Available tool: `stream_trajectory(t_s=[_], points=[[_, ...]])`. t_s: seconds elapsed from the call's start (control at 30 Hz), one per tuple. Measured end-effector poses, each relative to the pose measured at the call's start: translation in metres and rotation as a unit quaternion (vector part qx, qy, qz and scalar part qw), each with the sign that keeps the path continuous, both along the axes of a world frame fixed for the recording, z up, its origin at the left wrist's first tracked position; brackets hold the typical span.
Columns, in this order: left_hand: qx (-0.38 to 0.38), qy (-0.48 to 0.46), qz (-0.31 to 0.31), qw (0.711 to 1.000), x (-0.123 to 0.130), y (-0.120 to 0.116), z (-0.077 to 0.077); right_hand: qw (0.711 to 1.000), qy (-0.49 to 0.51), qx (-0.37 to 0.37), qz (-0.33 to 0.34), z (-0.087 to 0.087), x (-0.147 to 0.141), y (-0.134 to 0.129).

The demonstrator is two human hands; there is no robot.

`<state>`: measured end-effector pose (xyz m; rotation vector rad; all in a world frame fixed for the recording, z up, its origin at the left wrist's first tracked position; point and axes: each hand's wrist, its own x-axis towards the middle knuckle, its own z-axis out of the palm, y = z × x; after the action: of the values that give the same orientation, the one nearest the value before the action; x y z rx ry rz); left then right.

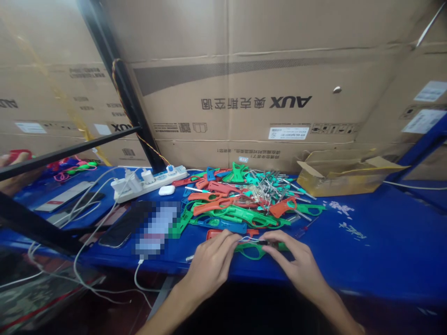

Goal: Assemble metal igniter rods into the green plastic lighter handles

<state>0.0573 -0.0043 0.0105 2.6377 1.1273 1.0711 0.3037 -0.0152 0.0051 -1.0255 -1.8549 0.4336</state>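
Observation:
My left hand (pixel 213 260) is closed in a pinch on thin white wires (pixel 247 239) that run across to my right hand. My right hand (pixel 296 260) is closed, thumb and fingers around a small dark part (pixel 266 242) at the other end of the wires; its kind is too small to make out. Just under both hands lies a green lighter casing (pixel 252 252) with a trigger loop. Beyond it spreads a pile of orange, red, green and blue lighter casings (pixel 223 204), with teal igniter parts and tangled wires (pixel 267 188) on top.
An open cardboard box (pixel 338 184) stands behind right, with small white pieces (pixel 340 208) and a screwdriver (pixel 303 228) nearer. Leftward are a power strip (pixel 150 181), phones (pixel 125 223), white cables and a black frame post (pixel 125 88). Another person's hand (pixel 14 160) shows far left.

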Motion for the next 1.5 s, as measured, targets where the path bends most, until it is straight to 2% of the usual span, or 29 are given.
stream_trajectory(t_s=[0.13, 0.23, 0.47, 0.67, 0.8, 0.97, 1.2, 1.37, 1.5], points=[[-0.007, 0.027, -0.005, 1.0, 0.002, -0.002, 0.004, 1.0, 0.012, 0.023, 0.017, 0.002, -0.001, 0.001], [0.009, 0.038, -0.012, 0.999, 0.003, 0.0, 0.001, 0.999, 0.008, 0.027, 0.023, 0.003, 0.0, 0.001], [0.042, 0.015, -0.032, 0.999, 0.004, 0.004, -0.004, 1.0, -0.013, -0.004, 0.027, 0.0, 0.001, 0.0], [0.0, -0.041, -0.051, 0.998, 0.002, 0.0, -0.002, 0.999, -0.018, 0.008, 0.039, -0.001, 0.001, 0.001], [-0.038, -0.035, -0.014, 0.999, 0.002, 0.001, -0.005, 0.998, -0.031, 0.006, 0.053, 0.001, 0.001, 0.0], [-0.016, -0.019, 0.021, 0.999, 0.005, 0.003, -0.009, 0.993, -0.092, 0.01, 0.071, 0.003, 0.003, -0.002], [0.007, 0.002, -0.014, 1.0, 0.007, 0.004, -0.008, 0.977, -0.206, 0.029, 0.055, 0.003, 0.01, 0.004], [-0.059, 0.007, -0.073, 0.996, 0.001, 0.005, -0.003, 0.967, -0.245, 0.055, 0.04, 0.004, 0.013, 0.0], [-0.121, 0.001, -0.085, 0.989, -0.006, 0.004, 0.001, 0.966, -0.246, 0.079, 0.02, 0.007, 0.013, -0.006]])
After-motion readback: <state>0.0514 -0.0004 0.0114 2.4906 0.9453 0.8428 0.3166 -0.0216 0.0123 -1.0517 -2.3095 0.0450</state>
